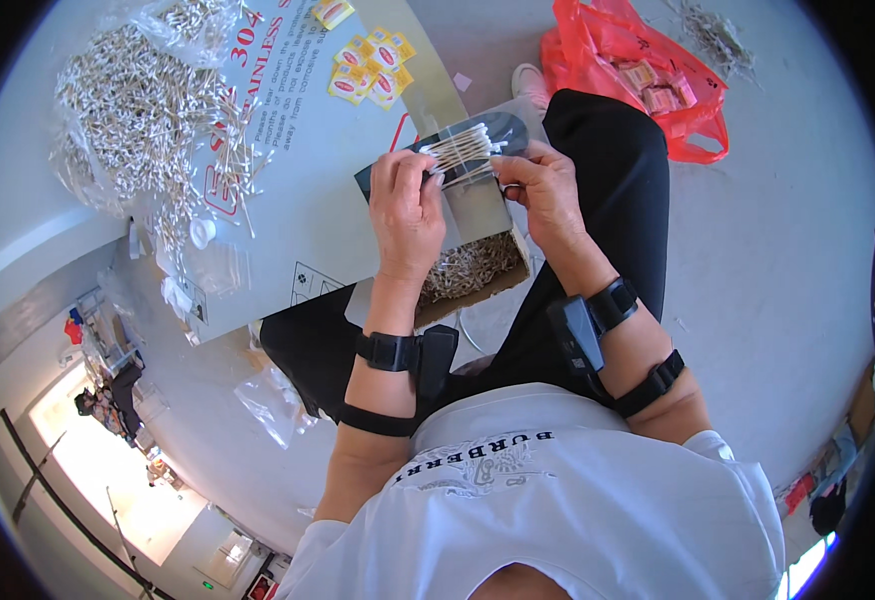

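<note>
A flat bundle of white-tipped cotton swabs (461, 148) lies between my hands, over a dark tray-like piece with a rounded end (507, 130). My left hand (408, 215) is closed, its fingertips and thumb at the left ends of the swabs. From the other side my right hand (548, 195) pinches at their right ends, thumb against forefinger. A few swabs sit slightly apart, below the main bundle. Under my wrists, an open cardboard box (523, 270) holds many more loose swabs.
A large heap of swabs (143, 110) spills from a clear bag across the table (298, 215) at left. Yellow-and-white packets (370, 68) lie at its far side. On the floor, a red plastic bag (598, 60) holds pink packs. A clear bag (270, 405) lies beside my leg.
</note>
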Demonstrator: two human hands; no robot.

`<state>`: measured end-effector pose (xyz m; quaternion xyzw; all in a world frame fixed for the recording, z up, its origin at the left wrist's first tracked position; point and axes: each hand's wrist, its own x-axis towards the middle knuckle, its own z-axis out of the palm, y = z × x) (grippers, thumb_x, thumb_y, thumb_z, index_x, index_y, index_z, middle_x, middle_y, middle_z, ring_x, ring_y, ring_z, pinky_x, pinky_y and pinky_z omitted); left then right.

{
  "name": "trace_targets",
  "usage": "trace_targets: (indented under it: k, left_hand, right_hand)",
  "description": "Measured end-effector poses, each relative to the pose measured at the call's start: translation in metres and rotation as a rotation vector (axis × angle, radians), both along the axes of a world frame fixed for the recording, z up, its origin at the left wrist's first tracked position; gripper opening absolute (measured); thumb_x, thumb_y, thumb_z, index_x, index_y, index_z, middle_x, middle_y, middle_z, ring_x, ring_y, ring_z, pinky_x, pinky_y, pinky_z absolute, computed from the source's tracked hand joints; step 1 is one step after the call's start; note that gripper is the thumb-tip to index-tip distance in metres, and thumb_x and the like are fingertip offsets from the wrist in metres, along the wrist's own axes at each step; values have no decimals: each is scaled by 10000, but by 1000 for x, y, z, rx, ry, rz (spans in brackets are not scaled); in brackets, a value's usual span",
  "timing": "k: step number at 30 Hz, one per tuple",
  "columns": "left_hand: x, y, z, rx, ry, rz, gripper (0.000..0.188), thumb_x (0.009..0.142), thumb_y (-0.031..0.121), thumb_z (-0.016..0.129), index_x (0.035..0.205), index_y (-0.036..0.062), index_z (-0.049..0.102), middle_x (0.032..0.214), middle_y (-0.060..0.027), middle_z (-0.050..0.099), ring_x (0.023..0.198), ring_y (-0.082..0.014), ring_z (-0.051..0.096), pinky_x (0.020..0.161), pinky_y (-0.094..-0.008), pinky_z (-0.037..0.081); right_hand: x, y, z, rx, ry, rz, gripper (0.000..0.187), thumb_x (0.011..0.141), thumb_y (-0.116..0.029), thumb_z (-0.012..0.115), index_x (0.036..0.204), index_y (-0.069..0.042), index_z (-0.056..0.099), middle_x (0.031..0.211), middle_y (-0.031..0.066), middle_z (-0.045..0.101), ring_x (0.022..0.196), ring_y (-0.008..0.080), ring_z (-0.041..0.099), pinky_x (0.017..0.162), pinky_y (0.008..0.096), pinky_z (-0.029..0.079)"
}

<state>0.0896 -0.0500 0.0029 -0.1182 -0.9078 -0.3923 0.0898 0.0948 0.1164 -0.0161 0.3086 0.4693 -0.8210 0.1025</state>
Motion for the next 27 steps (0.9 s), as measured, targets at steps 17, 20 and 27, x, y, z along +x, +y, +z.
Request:
trace_targets:
  k: [17, 20, 27]
  left_hand:
    - [-27, -1, 7, -369, 145, -185, 144, 764, -2, 679, 887, 41, 618, 893, -64, 589, 860, -283, 570, 732, -391, 501]
    - [-22, 2, 8, -360, 124, -171, 166, 741, -7, 692, 883, 30, 616, 897, -70, 597, 869, -287, 575, 745, -390, 504]
    - [-20, 4, 9, -334, 171, -137, 208, 708, -52, 680, 892, 21, 616, 948, -85, 608, 889, -294, 586, 761, -394, 513]
  right_hand:
    - [-10, -6, -4, 36, -30, -47, 167, 875, -183, 704, 779, -48, 690, 651, -34, 589, 545, 45, 480, 504, 216, 375]
    - [-12, -6, -7, 72, -70, -49, 178, 892, -189, 689, 782, -49, 691, 655, -34, 588, 536, 42, 470, 499, 217, 371]
    - [-12, -7, -8, 116, 57, -50, 174, 883, -177, 705, 769, -48, 676, 633, -33, 576, 525, 44, 453, 492, 213, 365]
